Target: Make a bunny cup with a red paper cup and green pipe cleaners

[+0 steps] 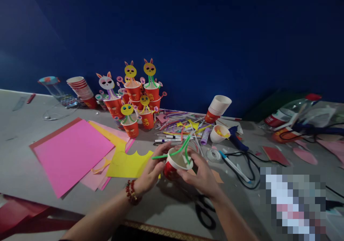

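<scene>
While hands (152, 173) (201, 173) clasp cup (174, 164), mouth up, leaning

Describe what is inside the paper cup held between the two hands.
Green pipe cleaners show inside the paper cup, one dipping down at picture right, and they rise above the rim. The cup's near wall hides its bottom, so anything lying there cannot be seen.
</scene>
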Demonstrator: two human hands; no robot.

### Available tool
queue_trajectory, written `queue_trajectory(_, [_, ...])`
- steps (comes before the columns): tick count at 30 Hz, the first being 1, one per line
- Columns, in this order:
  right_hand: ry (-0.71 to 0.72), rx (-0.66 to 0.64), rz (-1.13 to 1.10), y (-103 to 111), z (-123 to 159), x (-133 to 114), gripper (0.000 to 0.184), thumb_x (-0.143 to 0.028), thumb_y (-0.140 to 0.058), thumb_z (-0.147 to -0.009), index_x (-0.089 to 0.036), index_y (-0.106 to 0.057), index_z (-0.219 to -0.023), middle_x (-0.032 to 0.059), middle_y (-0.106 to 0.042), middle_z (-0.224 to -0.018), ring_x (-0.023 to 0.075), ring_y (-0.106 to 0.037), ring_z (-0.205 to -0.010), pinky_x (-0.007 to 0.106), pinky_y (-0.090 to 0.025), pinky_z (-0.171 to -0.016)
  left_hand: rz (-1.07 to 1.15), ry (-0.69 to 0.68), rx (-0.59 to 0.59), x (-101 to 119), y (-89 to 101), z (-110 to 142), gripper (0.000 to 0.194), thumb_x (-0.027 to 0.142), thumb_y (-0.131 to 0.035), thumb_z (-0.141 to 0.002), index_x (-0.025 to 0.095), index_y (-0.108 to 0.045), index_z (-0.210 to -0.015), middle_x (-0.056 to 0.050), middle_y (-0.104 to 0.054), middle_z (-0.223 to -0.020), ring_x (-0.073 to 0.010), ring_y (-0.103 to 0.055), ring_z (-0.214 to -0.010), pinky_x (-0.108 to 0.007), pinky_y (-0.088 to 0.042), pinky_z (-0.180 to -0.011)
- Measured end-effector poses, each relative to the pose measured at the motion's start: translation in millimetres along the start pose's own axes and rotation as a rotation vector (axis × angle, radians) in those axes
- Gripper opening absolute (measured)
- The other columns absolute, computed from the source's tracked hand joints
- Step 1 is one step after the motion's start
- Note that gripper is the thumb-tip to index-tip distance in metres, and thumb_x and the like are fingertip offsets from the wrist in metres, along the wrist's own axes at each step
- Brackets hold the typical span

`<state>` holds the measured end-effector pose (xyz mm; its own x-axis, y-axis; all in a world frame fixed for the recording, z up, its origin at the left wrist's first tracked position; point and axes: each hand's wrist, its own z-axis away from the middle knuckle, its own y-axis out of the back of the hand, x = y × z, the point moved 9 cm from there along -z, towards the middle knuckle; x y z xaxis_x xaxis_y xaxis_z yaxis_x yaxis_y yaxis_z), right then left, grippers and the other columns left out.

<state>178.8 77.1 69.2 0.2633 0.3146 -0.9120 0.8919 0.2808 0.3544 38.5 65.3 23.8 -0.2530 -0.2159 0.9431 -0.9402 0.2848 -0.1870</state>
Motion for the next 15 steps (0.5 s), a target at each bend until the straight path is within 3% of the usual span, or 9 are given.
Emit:
queue_trajectory(3, [-0.045,-0.041,-0.117,-3.5,0.4,2.0,0.046,-0.03,-0.069,-0.078,-0.021,-0.058,-0.122,0.0089,-0.066,-0.124,0.0283,-0.062,-0.114,0.039,-0.048,-0.099,0.101,0.062,-0.035,-2.1,-6.9,-2.8,0.074,0.045,-0.075,-0.079,0.028,-0.044,-0.144,-0.01,-0.044,-0.151,-0.0335,-0.044,-0.137,-0.043,-0.037,-0.112])
queue_trajectory(8, [-0.084,-0.06,-0.218,-4.1,-0.9,7.6,0.047,-0.04,-0.071,-0.08,-0.024,-0.057,-0.123,0.0074,-0.065,-0.122,0.0258,-0.064,-0.109,0.034,-0.053,-0.09,0.273,0.204,0.021,-17.1,-7.2,-2.7,0.066,0.039,-0.076,-0.08,0.024,-0.053,-0.139,-0.011,-0.057,-0.142,-0.032,-0.052,-0.13,-0.041,-0.043,-0.107])
queue_trajectory(12, [-0.071,0.06,-0.254,8.8,-3.6,17.8,0.039,-0.045,-0.065,-0.086,-0.023,-0.06,-0.118,0.0106,-0.06,-0.131,0.0271,-0.06,-0.117,0.035,-0.053,-0.09,0.33,0.299,0.097,-34.1,0.5,4.0,0.05,0.038,-0.074,-0.082,0.02,-0.064,-0.128,-0.012,-0.068,-0.128,-0.0314,-0.061,-0.12,-0.04,-0.048,-0.1])
queue_trajectory(15, [-0.063,0.165,-0.292,19.3,-3.6,21.2,0.033,-0.044,-0.065,-0.086,-0.022,-0.064,-0.11,0.0103,-0.065,-0.118,0.025,-0.064,-0.106,0.034,-0.054,-0.086,0.335,0.342,0.107,-40.5,1.1,8.6,0.047,0.037,-0.076,-0.08,0.019,-0.067,-0.122,-0.012,-0.071,-0.123,-0.0299,-0.064,-0.114,-0.04,-0.05,-0.098])
